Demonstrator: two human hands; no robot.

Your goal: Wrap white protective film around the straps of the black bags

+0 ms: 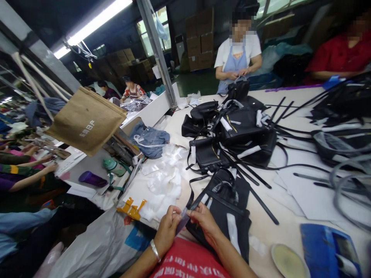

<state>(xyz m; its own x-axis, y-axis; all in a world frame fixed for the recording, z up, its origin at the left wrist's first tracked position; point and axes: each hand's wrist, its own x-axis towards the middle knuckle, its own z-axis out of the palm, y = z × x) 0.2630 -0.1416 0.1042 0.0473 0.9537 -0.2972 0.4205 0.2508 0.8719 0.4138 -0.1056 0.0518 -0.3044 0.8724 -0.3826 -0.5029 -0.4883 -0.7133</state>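
Film [182, 221] stretches between the hands [168, 228], beside the black bag [218, 210].

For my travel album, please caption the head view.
Left hand and right hand hold a clear strip beside a black bag, with more black bags heaped on the white table.

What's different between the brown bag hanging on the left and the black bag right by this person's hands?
Look: the brown bag carries pale lettering, while the black bag is dark with white wrapping on it.
Pose: the brown bag hangs by pale straps; the black bag lies on the table beside the right hand.
Shared: both are bags.
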